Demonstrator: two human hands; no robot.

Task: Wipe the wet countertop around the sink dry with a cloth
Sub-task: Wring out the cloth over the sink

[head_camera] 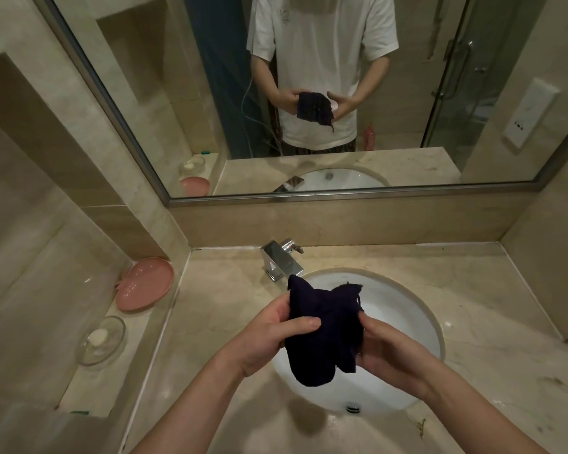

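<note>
Holding a dark cloth (325, 329) bunched above the sink (417, 322), left hand (273, 335) at 9 o'clock and right hand (387, 352) at 3 o'clock both grasp it, probably folding a wiping pad.

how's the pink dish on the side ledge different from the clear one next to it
The pink dish is opaque, larger and leans tilted against the wall, with nothing visible in it. The clear glass dish is see-through, smaller, and holds a white soap bar. Both are round and sit on the ledge.

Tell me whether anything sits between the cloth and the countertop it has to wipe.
Nothing visible does. Both the left hand and right hand hold the dark cloth above the sink; the countertop on either side lies bare.
</note>
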